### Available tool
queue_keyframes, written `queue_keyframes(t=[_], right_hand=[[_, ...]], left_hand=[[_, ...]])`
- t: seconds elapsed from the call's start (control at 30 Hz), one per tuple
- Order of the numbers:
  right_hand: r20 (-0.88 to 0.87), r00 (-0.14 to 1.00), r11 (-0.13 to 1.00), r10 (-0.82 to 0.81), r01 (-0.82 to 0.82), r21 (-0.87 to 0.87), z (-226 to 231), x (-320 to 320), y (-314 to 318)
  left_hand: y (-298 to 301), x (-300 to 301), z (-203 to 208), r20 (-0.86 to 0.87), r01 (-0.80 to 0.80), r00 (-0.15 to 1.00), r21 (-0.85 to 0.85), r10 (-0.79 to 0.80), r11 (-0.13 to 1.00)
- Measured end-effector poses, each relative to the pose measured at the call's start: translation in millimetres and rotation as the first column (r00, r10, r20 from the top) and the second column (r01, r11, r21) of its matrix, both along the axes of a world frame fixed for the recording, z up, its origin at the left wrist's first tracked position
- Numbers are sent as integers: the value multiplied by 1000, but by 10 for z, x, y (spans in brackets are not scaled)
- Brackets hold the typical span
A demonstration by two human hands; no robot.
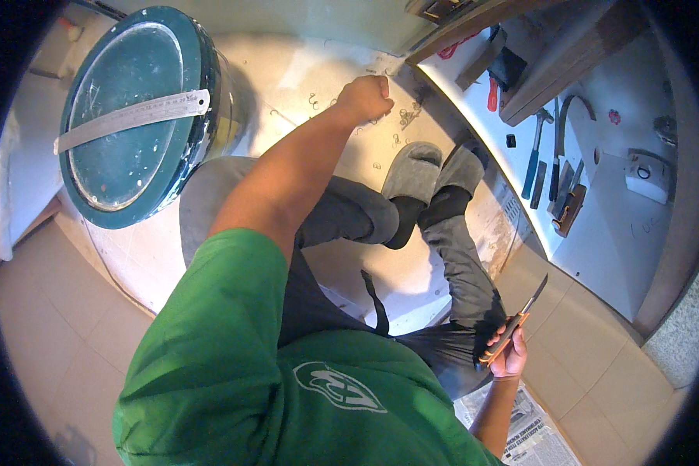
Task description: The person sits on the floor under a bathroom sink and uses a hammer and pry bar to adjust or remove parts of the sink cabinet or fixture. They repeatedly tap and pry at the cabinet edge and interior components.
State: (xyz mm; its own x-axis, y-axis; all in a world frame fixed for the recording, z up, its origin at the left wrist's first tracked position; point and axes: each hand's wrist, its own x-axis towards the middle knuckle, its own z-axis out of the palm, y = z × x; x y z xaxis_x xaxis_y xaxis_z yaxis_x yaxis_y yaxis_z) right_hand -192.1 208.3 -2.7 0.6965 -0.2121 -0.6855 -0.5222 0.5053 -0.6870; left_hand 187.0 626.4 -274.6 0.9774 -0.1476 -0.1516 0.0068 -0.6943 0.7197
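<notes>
My right hand, low on the right beside my knee, is wrapped round an orange and black utility knife. Its long blade is out and points up and away from me. Far ahead, my left hand is stretched over the pale floor with its fingers curled closed. Whatever may be inside those fingers is hidden. Thin curled shavings lie scattered on the floor around the left hand. Just nearer than that hand are my feet in grey slippers.
A paint-spotted bucket with a green lid stands at the left, a steel ruler across it. At the right, a white cabinet panel carries a blue-handled hammer and other tools. Newspaper lies by my right forearm.
</notes>
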Motion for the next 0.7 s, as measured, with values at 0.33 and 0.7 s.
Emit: queue_keyframes(t=[0.33, 0.7], right_hand=[[-42, 998, 998, 50, -52, -36, 20, 44, 20], [-82, 997, 999, -3, -1, -53, 10, 34, 23]], left_hand=[[-222, 322, -75, -331, -426, 904, -747, 270, 510], [-136, 296, 190, -499, -525, 849, -754, 175, 396]])
